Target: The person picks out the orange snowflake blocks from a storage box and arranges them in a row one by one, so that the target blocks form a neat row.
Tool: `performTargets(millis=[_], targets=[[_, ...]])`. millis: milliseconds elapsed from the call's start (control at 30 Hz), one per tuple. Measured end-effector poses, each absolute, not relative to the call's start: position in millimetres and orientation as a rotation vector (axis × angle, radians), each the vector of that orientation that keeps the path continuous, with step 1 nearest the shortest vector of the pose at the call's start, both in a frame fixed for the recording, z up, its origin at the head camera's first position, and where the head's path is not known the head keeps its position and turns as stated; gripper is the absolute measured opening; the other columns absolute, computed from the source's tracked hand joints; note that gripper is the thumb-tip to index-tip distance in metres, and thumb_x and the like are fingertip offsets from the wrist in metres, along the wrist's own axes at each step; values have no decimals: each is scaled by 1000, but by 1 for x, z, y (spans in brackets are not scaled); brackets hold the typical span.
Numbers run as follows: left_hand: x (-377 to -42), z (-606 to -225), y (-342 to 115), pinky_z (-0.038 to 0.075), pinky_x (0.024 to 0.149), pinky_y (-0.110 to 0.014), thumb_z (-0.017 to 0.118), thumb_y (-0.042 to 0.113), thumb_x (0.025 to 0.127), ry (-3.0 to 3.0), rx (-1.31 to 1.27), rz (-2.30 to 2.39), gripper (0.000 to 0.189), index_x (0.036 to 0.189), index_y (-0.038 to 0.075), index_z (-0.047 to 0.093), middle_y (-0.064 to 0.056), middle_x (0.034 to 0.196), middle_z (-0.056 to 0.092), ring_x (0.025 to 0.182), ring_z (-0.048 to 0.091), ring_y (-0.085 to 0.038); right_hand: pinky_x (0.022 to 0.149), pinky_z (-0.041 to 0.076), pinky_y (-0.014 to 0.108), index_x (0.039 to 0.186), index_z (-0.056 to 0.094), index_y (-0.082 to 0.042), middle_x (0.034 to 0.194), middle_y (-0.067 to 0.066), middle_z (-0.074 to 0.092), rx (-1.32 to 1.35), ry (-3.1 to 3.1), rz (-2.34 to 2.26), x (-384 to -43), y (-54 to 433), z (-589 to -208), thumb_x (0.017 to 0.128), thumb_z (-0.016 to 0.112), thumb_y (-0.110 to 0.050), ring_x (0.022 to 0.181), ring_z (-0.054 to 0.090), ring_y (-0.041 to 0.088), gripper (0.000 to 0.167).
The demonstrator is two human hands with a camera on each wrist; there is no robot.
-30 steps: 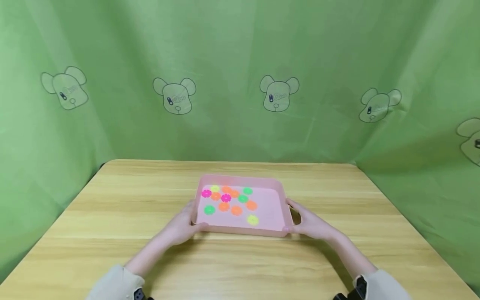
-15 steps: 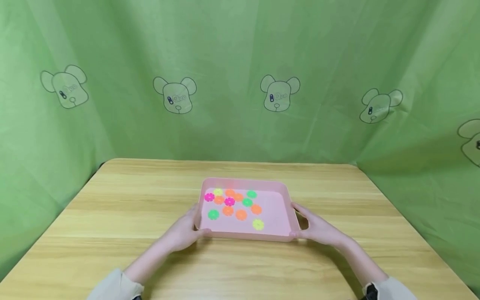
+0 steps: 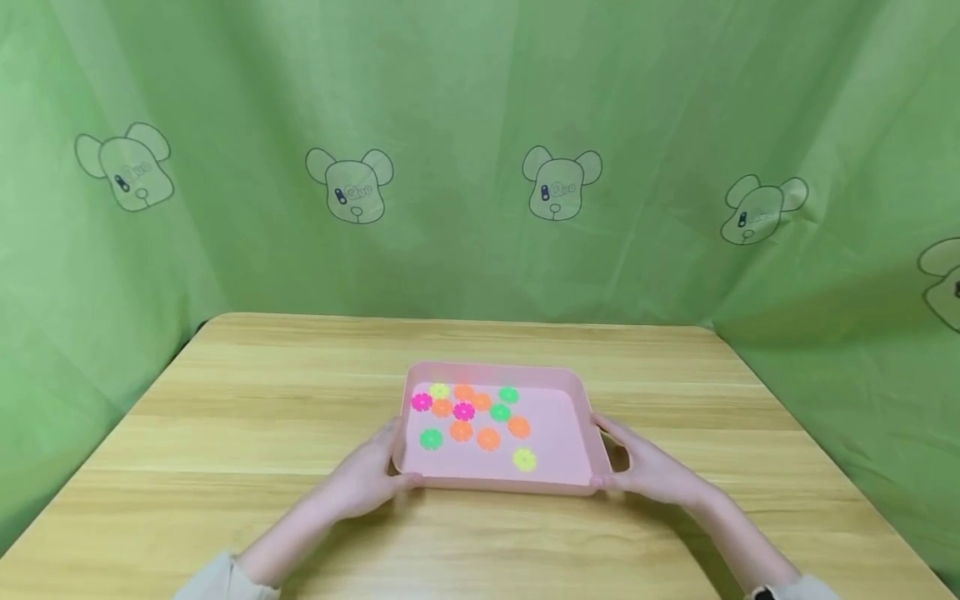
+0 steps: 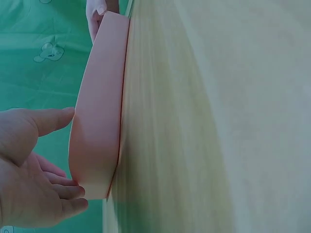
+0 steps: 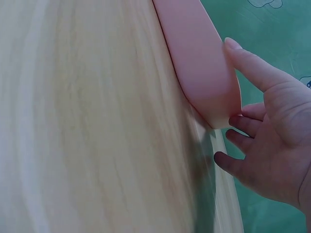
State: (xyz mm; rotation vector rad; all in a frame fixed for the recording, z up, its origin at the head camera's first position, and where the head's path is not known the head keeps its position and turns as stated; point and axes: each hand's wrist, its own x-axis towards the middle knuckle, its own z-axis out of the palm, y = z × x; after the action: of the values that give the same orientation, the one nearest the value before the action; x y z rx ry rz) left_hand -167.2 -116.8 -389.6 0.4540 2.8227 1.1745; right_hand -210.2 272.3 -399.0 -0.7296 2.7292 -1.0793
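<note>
A shallow pink tray (image 3: 551,433) lies on the wooden table, in the head view near the middle. Inside it are several flat flower-shaped plastic pieces, among them a magenta piece (image 3: 464,412), a green piece (image 3: 431,439), an orange piece (image 3: 488,439) and a yellow piece (image 3: 524,459). My left hand (image 3: 367,477) grips the near left corner, thumb on the front wall and fingers along the side. At the near right corner, my right hand (image 3: 652,471) holds it likewise. Both wrist views show the thumbs at the tray's rim and fingertips against its side.
The light wooden table (image 3: 262,400) stretches out around the tray on every side. Behind it and along both sides hangs a green curtain (image 3: 450,275) with printed bear heads.
The tray has slid toward me and a little to the right, both hands moving with it. The pieces inside keep their arrangement.
</note>
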Motion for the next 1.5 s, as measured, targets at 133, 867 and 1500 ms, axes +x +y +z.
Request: performTargets(millis=[133,867,1500], targets=[[-162,-387,-117,23,107,-51,70,25,82,2823,451,1151,82,143,-7,24,-23,146,28,133,27,-37,99,23,65,141,26,9,142,32,28,-744,2743,-1054,-208,273,-397,75,76,-29,128,26,50,91],[-166,-390,-119,24,107,-52,74,25,78,2777,481,1254,89,144,-5,22,-23,146,28,133,28,-37,94,32,63,140,27,10,140,31,31,-824,2789,-1034,-203,277,-389,78,74,-25,122,35,52,85],[-199,-388,-115,17,109,-53,75,12,76,2553,384,1578,89,143,-7,21,-24,147,26,135,22,-38,93,45,41,135,40,8,127,23,52,-660,2616,-1229,-261,233,-341,87,64,-26,115,51,36,63]])
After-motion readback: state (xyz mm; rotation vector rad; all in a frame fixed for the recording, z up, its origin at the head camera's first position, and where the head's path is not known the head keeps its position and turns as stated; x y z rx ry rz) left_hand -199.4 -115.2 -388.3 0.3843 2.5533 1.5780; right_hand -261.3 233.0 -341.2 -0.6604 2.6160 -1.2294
